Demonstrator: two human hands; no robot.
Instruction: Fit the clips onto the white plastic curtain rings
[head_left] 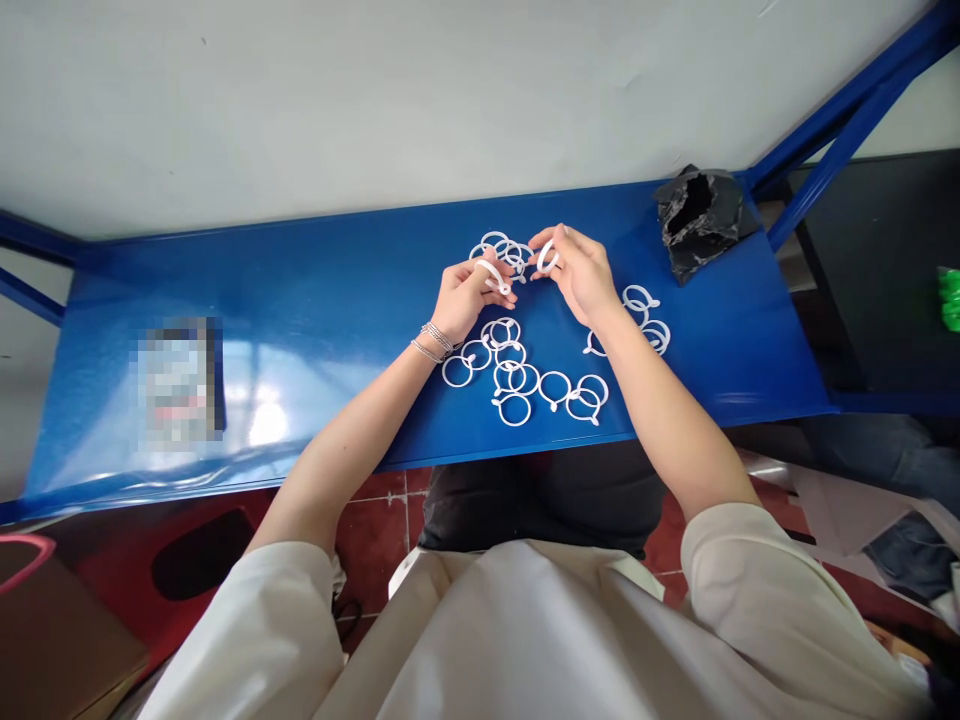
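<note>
While a white plastic ring [493,277] is being gripped by the partly closed left hand [466,303], a second ring [547,257] is being pinched between the thumb and fingers of the right hand [576,274]. A tangled cluster of rings [499,250] is being partly hidden behind the fingertips, and how each ring sits in the fingers is being obscured too. More rings, thin and smooth with small tabs, are being spread loosely below the hands [517,372] and beside the right forearm [641,320], all on a glossy blue metal bench [337,300]. Thin silver bracelets [433,342] are being worn on the left wrist. Farther right, a crumpled black plastic bag [697,222] is being propped on the bench. At the far left, a pixelated object [178,380] is being blurred beyond recognition, while a green item [951,298] is being cut off by the right edge.
</note>
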